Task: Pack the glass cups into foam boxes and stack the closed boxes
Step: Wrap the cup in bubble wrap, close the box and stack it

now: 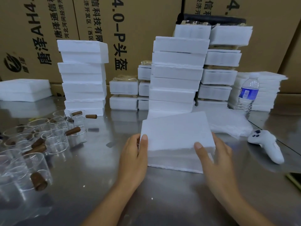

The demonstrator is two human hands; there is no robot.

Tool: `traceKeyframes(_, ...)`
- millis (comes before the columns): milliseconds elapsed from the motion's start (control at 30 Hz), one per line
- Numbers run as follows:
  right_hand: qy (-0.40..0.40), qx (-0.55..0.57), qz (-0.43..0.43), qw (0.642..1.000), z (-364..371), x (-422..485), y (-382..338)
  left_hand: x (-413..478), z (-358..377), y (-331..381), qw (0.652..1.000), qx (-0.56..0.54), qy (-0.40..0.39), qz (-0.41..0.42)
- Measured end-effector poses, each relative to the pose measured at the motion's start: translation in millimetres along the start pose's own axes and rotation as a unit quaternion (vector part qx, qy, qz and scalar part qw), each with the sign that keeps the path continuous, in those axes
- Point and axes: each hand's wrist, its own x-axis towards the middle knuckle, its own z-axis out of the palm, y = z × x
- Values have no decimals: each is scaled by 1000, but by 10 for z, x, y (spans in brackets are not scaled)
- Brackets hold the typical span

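— Where is the foam box at this moment?

— Near the middle of the steel table, lid on, between both hands. Its near edge sits low against the tabletop; whether it rests fully there I cannot tell.

— And the hands?

— The left hand grasps the box's near left corner, thumb laid on the lid and fingers along the side. The right hand grasps the near right corner the same way, thumb on top, fingers wrapped round the right side.

— The glass cups?

— Clustered on the left of the table, well apart from the box. They are clear, with brown wooden handles; some stand upright, and others look tipped over.

— Any stacks?

— Directly beyond the held box rises a tall stack of closed foam boxes. A second stack of foam boxes stands far left of it, just behind the cups. Lower foam trays sit between the two.

— Anything else?

— A water bottle stands at the far right before a pile of foam sheets. A white controller lies on the right, nearer. Printed cardboard cartons wall the far side.
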Motion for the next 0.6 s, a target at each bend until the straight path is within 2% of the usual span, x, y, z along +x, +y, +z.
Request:
traceKeyframes(133, 19, 82, 14, 996, 87, 34, -103, -23, -32, 51, 999, -40, 14, 11)
traceKeyframes(267, 38, 96, 0, 995, 228, 87, -245, -24, -110, 122, 984, 58, 87, 146)
traceKeyframes(367, 19, 58, -32, 998, 349, 56, -391, -28, -125, 141, 938, 147, 114, 293)
traceKeyframes(433, 2, 11, -46, 999, 419, 19, -454, -21, -112, 138, 907, 181, 119, 360)
traceKeyframes(600, -41, -52, -77, 995, 564, -35, -512, 9, -116, 133, 885, 199, 155, 390)
